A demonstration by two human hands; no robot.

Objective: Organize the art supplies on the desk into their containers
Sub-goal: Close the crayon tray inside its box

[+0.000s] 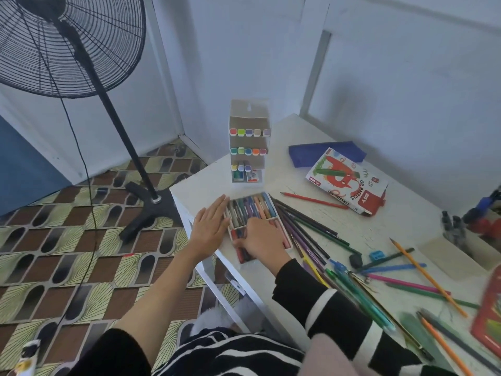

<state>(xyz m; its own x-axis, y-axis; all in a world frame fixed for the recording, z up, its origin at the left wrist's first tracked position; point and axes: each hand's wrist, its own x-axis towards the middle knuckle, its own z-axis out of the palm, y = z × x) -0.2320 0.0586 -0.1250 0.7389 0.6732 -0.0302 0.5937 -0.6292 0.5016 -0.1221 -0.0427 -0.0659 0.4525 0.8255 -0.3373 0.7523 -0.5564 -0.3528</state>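
A white divided tray [271,220] full of oil pastels lies near the desk's left corner. My left hand [210,226] lies flat with straight fingers against the tray's left side. My right hand [257,238] rests over the tray's near compartments, fingertips curled down onto the pastels there; what it touches is hidden. Loose coloured pencils [303,229] fan out just right of the tray. The oil pastel box [347,180] lies further back.
A tall marker stand [248,147] rises behind the tray. A blue cloth [325,156], a red pencil [314,200], a sharpener [378,255], pens and more pencils [412,283] scatter to the right. A beige holder [461,256] sits far right. A standing fan [70,44] is on the floor.
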